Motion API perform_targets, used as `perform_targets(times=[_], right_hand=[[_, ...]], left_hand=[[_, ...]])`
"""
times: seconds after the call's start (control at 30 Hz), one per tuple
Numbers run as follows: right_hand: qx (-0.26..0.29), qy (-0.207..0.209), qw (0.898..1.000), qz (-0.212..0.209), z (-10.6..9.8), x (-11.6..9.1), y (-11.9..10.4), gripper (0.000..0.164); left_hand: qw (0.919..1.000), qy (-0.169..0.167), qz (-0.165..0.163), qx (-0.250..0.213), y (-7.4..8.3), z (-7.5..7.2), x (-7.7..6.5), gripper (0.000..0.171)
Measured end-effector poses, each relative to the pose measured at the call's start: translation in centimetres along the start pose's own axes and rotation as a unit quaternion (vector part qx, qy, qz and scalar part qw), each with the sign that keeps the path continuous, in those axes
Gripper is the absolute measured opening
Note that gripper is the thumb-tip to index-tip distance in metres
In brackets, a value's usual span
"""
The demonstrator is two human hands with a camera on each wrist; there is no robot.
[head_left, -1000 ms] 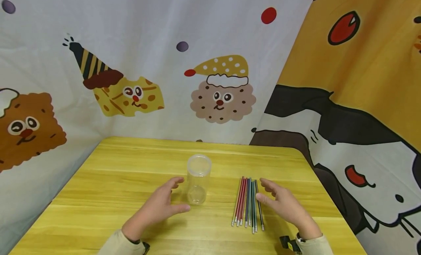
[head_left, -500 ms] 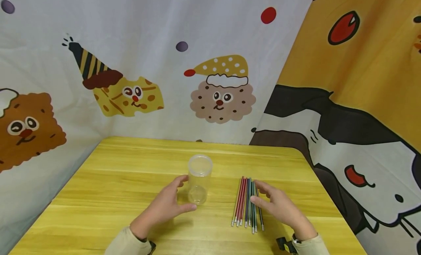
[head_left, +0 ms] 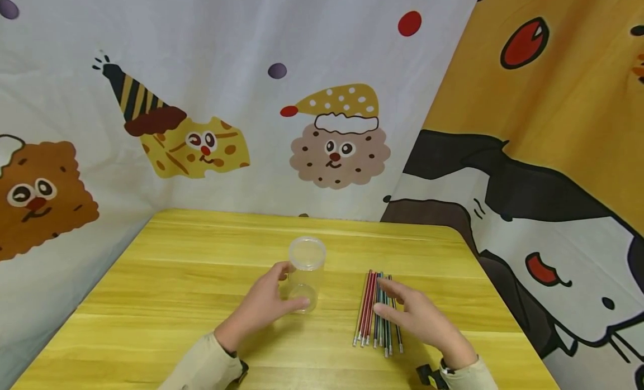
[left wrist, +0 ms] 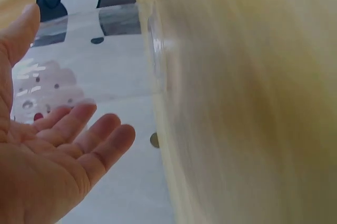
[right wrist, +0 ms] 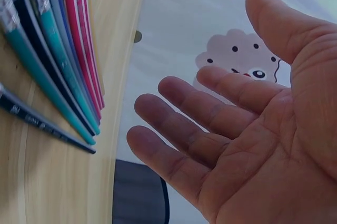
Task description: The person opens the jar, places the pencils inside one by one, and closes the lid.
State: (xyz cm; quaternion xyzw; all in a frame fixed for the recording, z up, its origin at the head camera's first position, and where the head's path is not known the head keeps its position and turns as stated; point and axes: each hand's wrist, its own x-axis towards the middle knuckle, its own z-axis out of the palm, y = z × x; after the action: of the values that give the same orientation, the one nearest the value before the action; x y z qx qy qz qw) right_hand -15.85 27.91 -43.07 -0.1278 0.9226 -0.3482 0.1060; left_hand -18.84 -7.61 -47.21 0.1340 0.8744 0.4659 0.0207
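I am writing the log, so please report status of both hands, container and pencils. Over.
Left hand open beside upright clear container, contact unclear. Right hand open above pencils, holding none. No obstruction seen.

From the middle of the yellow wood-grain counter (head_left: 201, 250), I see white printed cloth (head_left: 216, 21) hanging at twelve o'clock, bearing a scalloped pinkish cartoon biscuit (head_left: 340, 157); a party-hatted yellow cheese (head_left: 193, 157) smiles at eleven, a brown square biscuit (head_left: 65, 183) at ten, orange printed fabric (head_left: 503, 99) at two.
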Motion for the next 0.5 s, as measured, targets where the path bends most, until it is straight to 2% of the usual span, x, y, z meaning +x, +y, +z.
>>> perform_targets(times=[0.2,0.5], right_hand=[[0.004,-0.009,1.0,-0.018,0.3,-0.1,-0.6,0.073],[0.001,-0.01,1.0,-0.022,0.3,0.2,-1.1,0.069]], left_hand=[[0.9998,0.007,-0.007,-0.016,0.4,1.0,0.9,0.09],[0.9992,0.025,-0.022,-0.022,0.6,2.0,1.5,0.098]])
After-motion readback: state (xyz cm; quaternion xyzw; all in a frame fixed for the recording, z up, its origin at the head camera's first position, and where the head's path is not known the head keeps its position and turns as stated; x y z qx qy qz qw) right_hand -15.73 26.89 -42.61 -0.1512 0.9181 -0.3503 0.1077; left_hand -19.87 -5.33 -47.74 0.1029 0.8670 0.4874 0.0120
